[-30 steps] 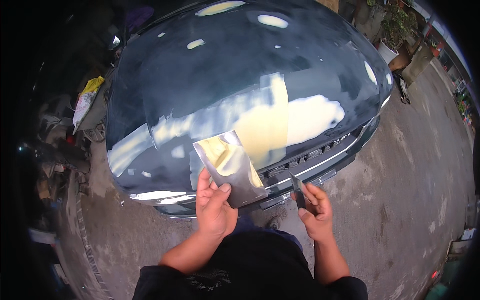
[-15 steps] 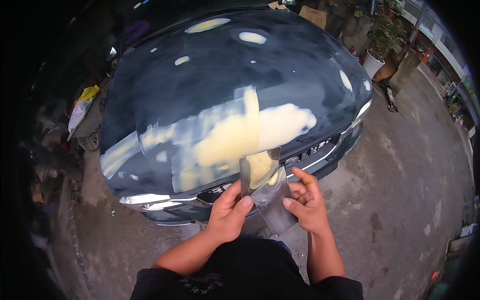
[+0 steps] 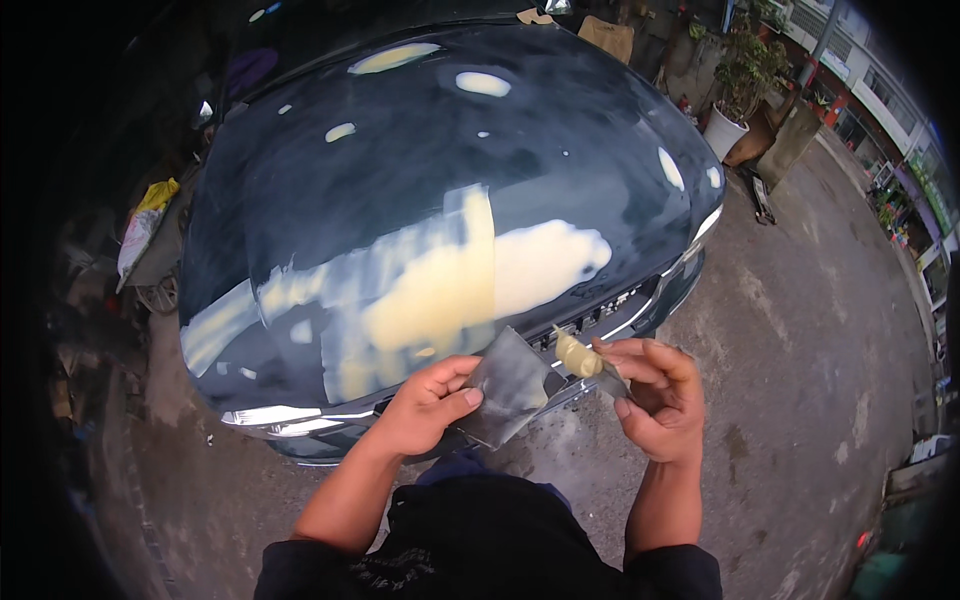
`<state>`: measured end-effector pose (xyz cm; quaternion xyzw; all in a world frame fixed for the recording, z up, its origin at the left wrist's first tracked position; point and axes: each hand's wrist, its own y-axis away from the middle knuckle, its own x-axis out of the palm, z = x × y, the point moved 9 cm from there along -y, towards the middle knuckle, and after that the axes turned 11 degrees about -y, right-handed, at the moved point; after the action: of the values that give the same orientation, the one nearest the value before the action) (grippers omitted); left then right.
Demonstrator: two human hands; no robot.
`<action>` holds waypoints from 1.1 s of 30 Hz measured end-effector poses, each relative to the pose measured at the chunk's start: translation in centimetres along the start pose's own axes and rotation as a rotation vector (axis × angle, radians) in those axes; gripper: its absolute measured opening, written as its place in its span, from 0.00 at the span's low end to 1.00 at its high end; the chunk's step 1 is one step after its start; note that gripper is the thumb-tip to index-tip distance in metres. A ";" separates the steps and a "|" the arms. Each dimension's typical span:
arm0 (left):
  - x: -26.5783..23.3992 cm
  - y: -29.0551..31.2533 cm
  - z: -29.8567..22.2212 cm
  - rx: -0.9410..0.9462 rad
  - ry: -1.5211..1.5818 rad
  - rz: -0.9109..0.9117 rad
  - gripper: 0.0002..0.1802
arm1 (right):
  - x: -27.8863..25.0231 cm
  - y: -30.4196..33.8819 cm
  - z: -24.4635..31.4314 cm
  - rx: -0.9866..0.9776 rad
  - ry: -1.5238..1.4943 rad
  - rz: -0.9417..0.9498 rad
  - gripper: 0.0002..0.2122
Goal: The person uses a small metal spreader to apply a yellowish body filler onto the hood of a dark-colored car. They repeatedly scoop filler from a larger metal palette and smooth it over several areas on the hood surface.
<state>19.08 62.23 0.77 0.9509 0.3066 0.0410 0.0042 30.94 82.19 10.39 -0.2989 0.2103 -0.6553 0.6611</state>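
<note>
My left hand grips a flat grey putty spreader by its left edge, thumb on top. Its face is mostly bare, with a thin pale smear along the right edge. In my right hand is a second putty spreader, tilted nearly edge-on between thumb and fingers. A lump of pale yellow putty sits on its far end. The two spreaders are apart. Beyond them lies the dark car hood, with a broad yellow-white putty patch across its front and several small filled spots.
Just past my hands runs the car's front with a headlight and grille. A potted plant stands at the far right. To the left are a wheelbarrow and a yellow-white sack. Concrete floor surrounds the car.
The spreaders have come apart, the right one moving right. The putty that lay on the left spreader is now gathered on the right one. The left spreader has tilted, its face nearly bare.
</note>
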 end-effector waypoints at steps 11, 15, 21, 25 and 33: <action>-0.1 -1.5 -1.6 0.129 0.192 0.051 0.22 | -0.7 -2.9 -5.1 0.396 0.653 0.084 0.31; -1.5 -2.1 -2.5 0.139 0.060 -0.210 0.24 | -0.9 -3.5 -1.9 0.205 0.851 -0.159 0.29; -1.0 -1.9 -3.5 0.161 0.032 -0.289 0.25 | 6.3 -4.3 -3.8 0.061 1.074 0.189 0.27; -3.1 0.0 -3.4 0.214 -0.403 -0.468 0.24 | 4.5 -4.0 -5.8 0.266 0.999 0.229 0.29; -4.6 2.7 0.0 0.238 0.154 -0.417 0.22 | -4.6 -12.2 -10.1 0.442 1.061 0.065 0.29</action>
<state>16.93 57.35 0.55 0.8549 0.4984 0.0753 -0.1227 14.90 86.01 10.65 0.2226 0.3802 -0.7232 0.5318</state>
